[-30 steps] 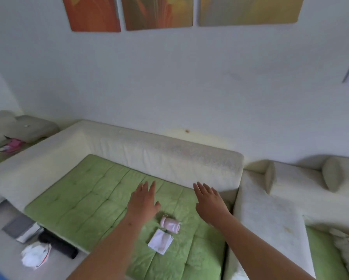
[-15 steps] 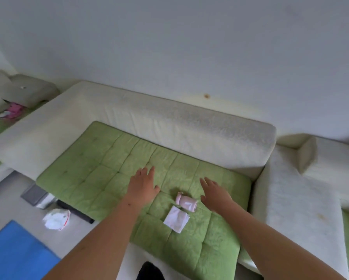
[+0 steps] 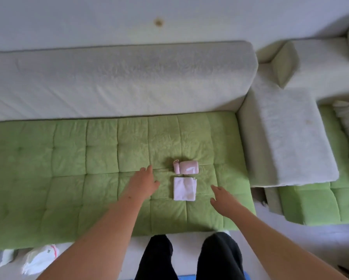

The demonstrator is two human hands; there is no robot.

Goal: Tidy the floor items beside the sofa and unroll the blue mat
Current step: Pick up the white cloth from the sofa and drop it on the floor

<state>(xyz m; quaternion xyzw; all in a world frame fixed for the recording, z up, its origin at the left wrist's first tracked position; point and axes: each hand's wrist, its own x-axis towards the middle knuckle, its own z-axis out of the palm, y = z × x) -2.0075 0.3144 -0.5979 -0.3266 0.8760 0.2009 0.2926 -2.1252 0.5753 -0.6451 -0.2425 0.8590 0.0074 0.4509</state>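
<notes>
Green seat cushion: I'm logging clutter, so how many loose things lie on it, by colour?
Pink: 1, the pink roll
White: 1, the folded white cloth
Total: 2

I can read no word or number here. The pink object (image 3: 186,167) ahead of my right hand (image 3: 222,199) has a white mark, and the white bag (image 3: 41,258) far behind my left hand (image 3: 143,183) has a green one. Both are too blurred.
</notes>
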